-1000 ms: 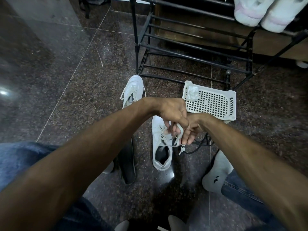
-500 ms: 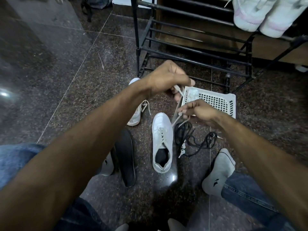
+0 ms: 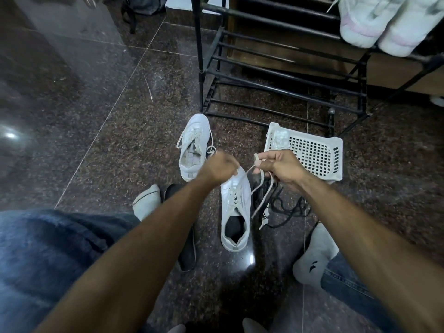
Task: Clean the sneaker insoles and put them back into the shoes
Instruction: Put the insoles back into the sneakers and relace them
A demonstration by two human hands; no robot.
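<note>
Both hands have come down and apart since half a second ago: the left hand [image 3: 219, 168], then raised high near the shoe rack [image 3: 276, 68], now sits low over the toe of the near sneaker [image 3: 235, 207], and the right hand [image 3: 280, 165] has shifted right, in front of the white perforated basket [image 3: 319, 152]. A white shoelace [image 3: 264, 195] runs taut between them. Left fingers are curled shut on one end; motion blur hides the exact pinch. Right fingers pinch the lace, with a turn of it apparently around one raised fingertip, and a loop hangs from that hand to the floor [image 3: 84, 128].

Near sneaker lies on the floor between the person's socked feet, its opening dark, which suggests the insole is seated. Far sneaker [image 3: 193, 150] lies just beyond, unlaced, its interior pale. One dark insole [image 3: 188, 248] lies on the floor left of the near sneaker, partly under the left forearm. A black cord [image 3: 286, 207] is tangled beside the near sneaker.

Judgement: lacing of the near sneaker is in hand; one insole is not yet refitted.
</note>
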